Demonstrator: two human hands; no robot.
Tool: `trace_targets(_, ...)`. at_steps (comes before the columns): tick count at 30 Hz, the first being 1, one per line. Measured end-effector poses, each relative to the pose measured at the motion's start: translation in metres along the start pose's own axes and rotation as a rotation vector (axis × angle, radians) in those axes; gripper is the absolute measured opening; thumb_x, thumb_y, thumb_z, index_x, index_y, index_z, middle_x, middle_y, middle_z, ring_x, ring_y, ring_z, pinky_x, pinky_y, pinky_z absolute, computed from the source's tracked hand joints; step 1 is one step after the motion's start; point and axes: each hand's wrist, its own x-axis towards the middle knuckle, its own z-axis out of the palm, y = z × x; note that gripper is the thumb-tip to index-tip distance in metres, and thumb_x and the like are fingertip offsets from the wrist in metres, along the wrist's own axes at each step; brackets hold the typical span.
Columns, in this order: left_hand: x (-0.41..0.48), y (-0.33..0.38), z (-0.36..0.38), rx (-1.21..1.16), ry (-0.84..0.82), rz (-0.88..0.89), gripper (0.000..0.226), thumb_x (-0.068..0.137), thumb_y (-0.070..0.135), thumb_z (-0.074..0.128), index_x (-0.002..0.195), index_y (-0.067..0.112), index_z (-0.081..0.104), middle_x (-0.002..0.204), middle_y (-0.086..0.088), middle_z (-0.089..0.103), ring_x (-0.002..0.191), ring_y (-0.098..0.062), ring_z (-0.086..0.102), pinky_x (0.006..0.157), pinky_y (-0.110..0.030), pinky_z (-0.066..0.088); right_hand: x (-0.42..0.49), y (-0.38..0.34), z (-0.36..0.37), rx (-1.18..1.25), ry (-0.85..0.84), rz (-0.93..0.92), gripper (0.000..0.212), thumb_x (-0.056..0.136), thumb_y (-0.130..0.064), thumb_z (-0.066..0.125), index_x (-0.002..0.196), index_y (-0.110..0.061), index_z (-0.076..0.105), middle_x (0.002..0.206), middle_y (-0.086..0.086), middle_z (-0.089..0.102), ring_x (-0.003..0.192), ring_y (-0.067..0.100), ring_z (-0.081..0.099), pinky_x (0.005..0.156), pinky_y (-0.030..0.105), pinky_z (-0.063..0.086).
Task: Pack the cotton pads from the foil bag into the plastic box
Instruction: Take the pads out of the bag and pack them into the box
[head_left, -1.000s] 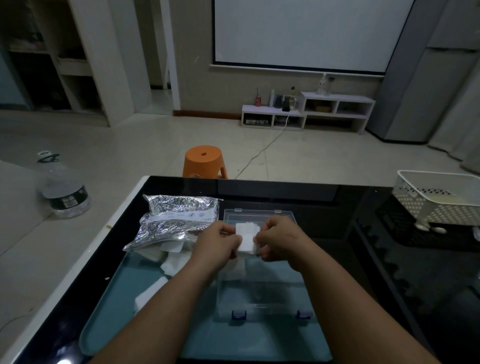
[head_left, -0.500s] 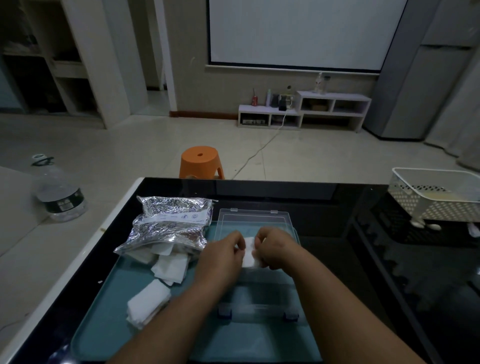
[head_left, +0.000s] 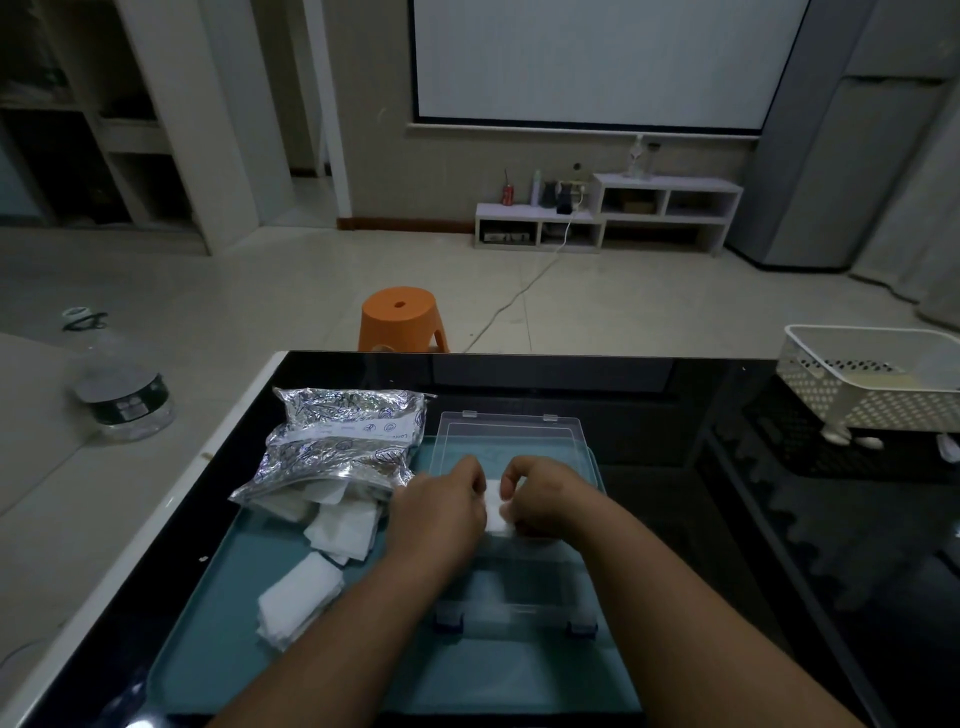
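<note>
Both hands, left hand (head_left: 441, 512) and right hand (head_left: 543, 501), pinch one white cotton pad (head_left: 496, 512) over the open plastic box (head_left: 511, 519) mid-tray (head_left: 218, 623); soft, light and limp, it probably handles best pinched at opposite edges.

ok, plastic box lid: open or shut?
Open. The clear lid lies flipped back flat beyond the plastic box, latches at the near edge undone.
</note>
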Motion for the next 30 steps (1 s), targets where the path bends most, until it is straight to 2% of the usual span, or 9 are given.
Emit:
trace_targets(4, -0.0028, -0.0008, -0.0003, 0.085, -0.002, -0.024, 0.019, 0.090, 0.035, 0.053, 0.105, 0.034, 0.066, 0.107, 0.003, 0.058, 0.104, -0.021, 0.050, 0.081, -0.032, 0.041, 0.0003, 0.0013, 0.0041, -0.056, 0.002, 0.001, 0.015, 0.089, -0.009, 0.064, 0.099, -0.019, 0.060, 0.089, 0.002, 0.056, 0.102, 0.026, 0.062, 0.092, 0.039, 0.054)
trace_targets(7, 0.0019, -0.0041, -0.0029, -0.031, -0.094, -0.123, 0.024, 0.080, 0.037, 0.060, 0.101, 0.036, 0.071, 0.104, 0.004, 0.064, 0.097, -0.018, 0.060, 0.081, -0.029, 0.049, -0.0001, -0.0007, 0.0060, -0.115, 0.024, -0.010, 0.015, 0.090, -0.012, 0.063, 0.104, -0.016, 0.061, 0.094, 0.004, 0.059, 0.103, 0.025, 0.061, 0.091, 0.036, 0.053)
trace_targets(10, 0.0030, -0.0049, -0.0032, -0.054, -0.142, -0.149, 0.028, 0.074, 0.036, 0.064, 0.101, 0.036, 0.072, 0.103, 0.006, 0.068, 0.095, -0.016, 0.063, 0.079, -0.026, 0.050, -0.0014, -0.0009, 0.0087, -0.146, 0.047, -0.025, 0.017, 0.091, -0.014, 0.062, 0.107, -0.015, 0.061, 0.102, 0.007, 0.063, 0.102, 0.024, 0.061, 0.091, 0.036, 0.052)
trace_targets(14, 0.0006, -0.0054, -0.0012, -0.066, -0.105, -0.148, 0.030, 0.076, 0.034, 0.065, 0.104, 0.037, 0.073, 0.103, 0.006, 0.069, 0.094, -0.014, 0.063, 0.080, -0.028, 0.051, -0.0050, 0.0035, 0.0042, -0.083, 0.007, -0.040, 0.021, 0.087, -0.014, 0.068, 0.107, -0.016, 0.064, 0.087, -0.004, 0.054, 0.093, 0.017, 0.058, 0.085, 0.030, 0.052)
trace_targets(19, -0.0008, -0.0042, 0.0000, -0.065, -0.100, -0.152, 0.031, 0.079, 0.035, 0.063, 0.108, 0.035, 0.072, 0.106, 0.005, 0.068, 0.099, -0.015, 0.061, 0.082, -0.029, 0.051, -0.0060, 0.0038, 0.0042, -0.104, 0.036, -0.057, 0.029, 0.086, -0.008, 0.068, 0.113, -0.018, 0.066, 0.102, -0.001, 0.056, 0.091, 0.014, 0.055, 0.083, 0.028, 0.051)
trace_targets(23, -0.0023, -0.0030, 0.0010, -0.046, -0.072, -0.146, 0.032, 0.081, 0.035, 0.061, 0.110, 0.035, 0.072, 0.111, 0.004, 0.065, 0.107, -0.017, 0.057, 0.085, -0.029, 0.046, -0.0054, 0.0023, 0.0049, -0.093, 0.049, -0.049, 0.029, 0.087, -0.007, 0.066, 0.113, -0.020, 0.065, 0.088, -0.009, 0.049, 0.093, 0.014, 0.055, 0.089, 0.031, 0.053)
trace_targets(30, 0.0003, -0.0032, -0.0015, -0.039, -0.102, -0.142, 0.029, 0.086, 0.026, 0.058, 0.109, 0.034, 0.072, 0.118, 0.002, 0.064, 0.111, -0.020, 0.057, 0.087, -0.029, 0.046, -0.0022, 0.0004, 0.0050, -0.140, 0.051, -0.042, 0.028, 0.086, -0.013, 0.070, 0.112, -0.021, 0.065, 0.093, -0.005, 0.052, 0.095, 0.015, 0.055, 0.091, 0.033, 0.052)
